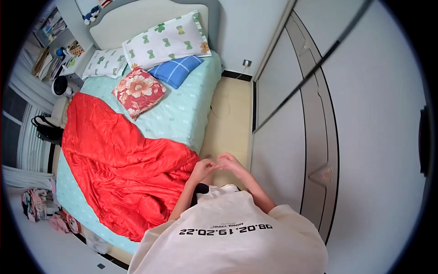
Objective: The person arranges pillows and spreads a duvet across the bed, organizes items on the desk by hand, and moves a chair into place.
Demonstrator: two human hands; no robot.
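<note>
My left hand (204,169) and my right hand (231,164) meet in front of my body, fingertips touching. The fingers of both are loosely bent, and nothing shows between them. Just left of my left hand lies a shiny red quilt (132,164), bunched over the lower half of the bed (171,121). My hands are apart from it, above the strip of floor beside the bed.
Patterned white pillows (166,42), a blue checked cushion (175,72) and a red floral cushion (139,91) lie near the headboard. A wardrobe with sliding doors (280,160) rises on the right. A black bag (48,130) stands beyond the bed, near the curtains (32,137).
</note>
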